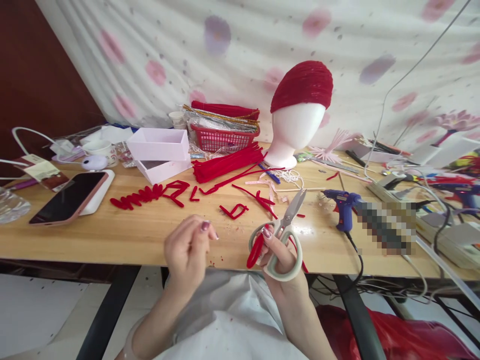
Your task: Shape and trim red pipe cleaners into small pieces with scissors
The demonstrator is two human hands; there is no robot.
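Observation:
My right hand (282,257) is closed on a pair of scissors (294,207) with pale grey-green handles, blades pointing up and away. Between its thumb and fingers it also pinches a folded red pipe cleaner (255,251), shaped like a narrow petal. My left hand (186,247) is held apart, above the table's front edge, with curled fingers and the thumb pressed in; whatever may be in it is hidden. Beyond both hands lie a bent red pipe-cleaner piece (235,212), a row of red petal loops (137,197) and a thick bundle of red pipe cleaners (228,163).
A white foam head (294,131) wearing a red wrap stands at the back, beside a red basket (225,138). White boxes (159,145) and a phone (69,196) are left. On the right lie a blue glue gun (343,206), cables and a power strip (393,192).

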